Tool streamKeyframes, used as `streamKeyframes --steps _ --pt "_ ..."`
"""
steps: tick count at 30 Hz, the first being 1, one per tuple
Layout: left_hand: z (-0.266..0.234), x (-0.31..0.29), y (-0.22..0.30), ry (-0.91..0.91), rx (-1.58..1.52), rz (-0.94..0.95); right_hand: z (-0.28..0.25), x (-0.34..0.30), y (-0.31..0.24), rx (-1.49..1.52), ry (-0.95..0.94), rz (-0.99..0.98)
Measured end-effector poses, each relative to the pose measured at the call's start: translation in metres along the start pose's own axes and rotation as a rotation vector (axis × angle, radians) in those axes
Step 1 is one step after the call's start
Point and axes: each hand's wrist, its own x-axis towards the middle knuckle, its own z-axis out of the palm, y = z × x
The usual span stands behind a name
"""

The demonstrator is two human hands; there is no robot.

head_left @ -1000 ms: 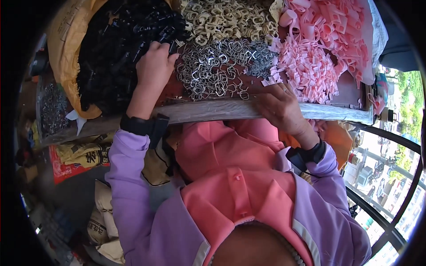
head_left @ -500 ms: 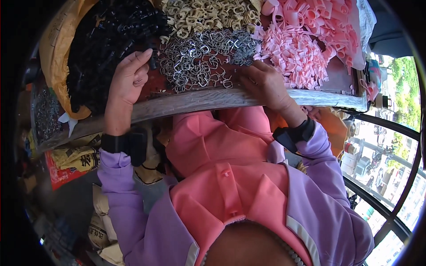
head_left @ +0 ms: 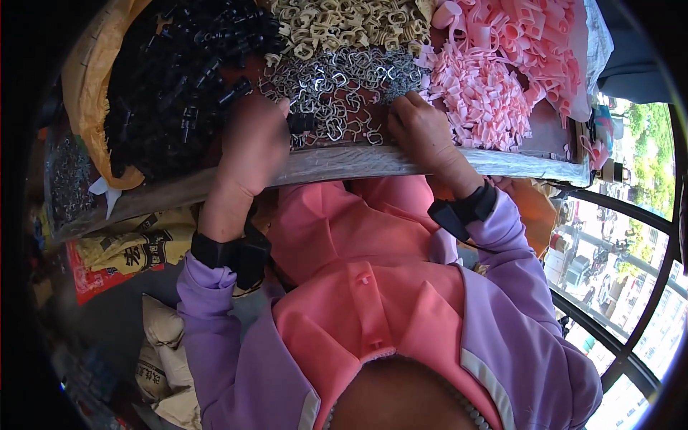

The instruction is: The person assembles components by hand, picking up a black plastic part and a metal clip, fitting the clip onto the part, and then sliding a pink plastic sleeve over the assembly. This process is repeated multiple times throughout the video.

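My left hand (head_left: 254, 143), smeared by motion, is over the table's near edge with a small black plastic part (head_left: 301, 122) at its fingertips. A heap of similar black parts (head_left: 175, 79) lies beyond it to the left. My right hand (head_left: 424, 132) is closed with its fingers curled down by the front edge; whatever is in them is hidden. Between the hands spread bent silver wire rings (head_left: 337, 93). Tiny grey metal pieces (head_left: 405, 84) are piled just past my right fingertips. Small pink plastic pieces (head_left: 487, 93) lie heaped to the right of that hand.
Beige plastic clips (head_left: 344, 25) and larger pink curved parts (head_left: 541, 43) fill the far side. An orange-brown sack (head_left: 86, 79) borders the black heap. The table's raised wooden edge (head_left: 344, 163) runs before me. Bags (head_left: 136, 247) lie below left; window bars (head_left: 648, 308) stand right.
My left hand has moved right and toward me, from beside the black heap to near the wire rings, carrying the black plastic part. My right hand has barely shifted.
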Motion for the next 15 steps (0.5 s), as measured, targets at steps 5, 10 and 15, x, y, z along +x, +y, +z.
streamKeyframes --steps 5,10,15 --pt "0.010 -0.007 -0.014 -0.019 -0.032 -0.074 -0.002 -0.002 0.003 0.090 0.067 -0.013" --pt "0.010 -0.003 -0.028 -0.148 -0.304 -0.170 -0.010 -0.003 0.003 0.338 0.091 -0.011" --pt "0.030 0.000 -0.027 -0.283 -0.422 -0.178 -0.015 -0.007 0.002 0.807 -0.140 0.257"
